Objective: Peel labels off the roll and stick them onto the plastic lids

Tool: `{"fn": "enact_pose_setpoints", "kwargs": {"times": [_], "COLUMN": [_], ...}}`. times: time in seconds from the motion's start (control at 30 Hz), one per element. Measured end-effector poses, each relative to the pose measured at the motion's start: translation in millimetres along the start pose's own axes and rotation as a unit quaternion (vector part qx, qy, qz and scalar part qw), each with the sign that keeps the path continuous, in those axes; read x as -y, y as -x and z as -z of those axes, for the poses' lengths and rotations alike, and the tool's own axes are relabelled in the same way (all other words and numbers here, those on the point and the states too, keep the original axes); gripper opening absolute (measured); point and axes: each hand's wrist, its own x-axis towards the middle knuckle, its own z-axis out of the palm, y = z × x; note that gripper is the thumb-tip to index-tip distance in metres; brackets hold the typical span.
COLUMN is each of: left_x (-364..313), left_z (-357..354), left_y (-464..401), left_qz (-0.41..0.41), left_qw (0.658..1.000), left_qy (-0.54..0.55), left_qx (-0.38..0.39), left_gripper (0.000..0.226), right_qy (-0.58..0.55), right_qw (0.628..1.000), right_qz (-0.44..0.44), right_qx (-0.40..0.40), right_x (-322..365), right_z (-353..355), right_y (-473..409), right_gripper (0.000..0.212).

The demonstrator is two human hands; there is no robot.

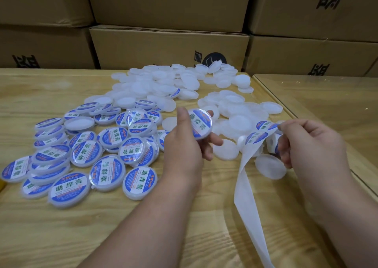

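Wooden table [61,237]. Left hand [184,145] gripping labelled lid [201,123] by its rim, thumb above, fingers curled beneath, held over mid-table. Right hand [313,145] pinching label strip [259,132] at right; bare backing tape [247,202] trailing toward near edge. Labelled lids pile [81,155] at left, blank lids [163,83] heaped far and centre-right. Cardboard boxes [169,42] stacked along far side.
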Motion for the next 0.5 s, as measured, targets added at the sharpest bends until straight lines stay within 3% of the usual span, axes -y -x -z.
{"fn": "enact_pose_setpoints", "kwargs": {"times": [0.23, 0.4, 0.5], "left_x": [1.7, 2.3, 2.2], "left_z": [1.0, 2.7, 2.0], "left_y": [-6.8, -9.7, -11.2], "left_qz": [-0.005, -0.01, -0.007], "left_qw": [0.997, 0.993, 0.99], "left_qy": [0.055, 0.107, 0.135], "left_qx": [-0.059, -0.053, -0.047], "left_gripper": [0.037, 0.037, 0.015], "right_qy": [0.05, 0.065, 0.102], "right_qw": [0.998, 0.995, 0.991], "right_qz": [-0.043, -0.052, -0.042], "right_qx": [0.025, 0.054, 0.073], "right_x": [-2.4, -1.3, -3.8], "right_z": [-3.5, -6.4, -8.1], "right_y": [-1.7, 0.9, 1.4], "right_gripper": [0.036, 0.042, 0.049]}}
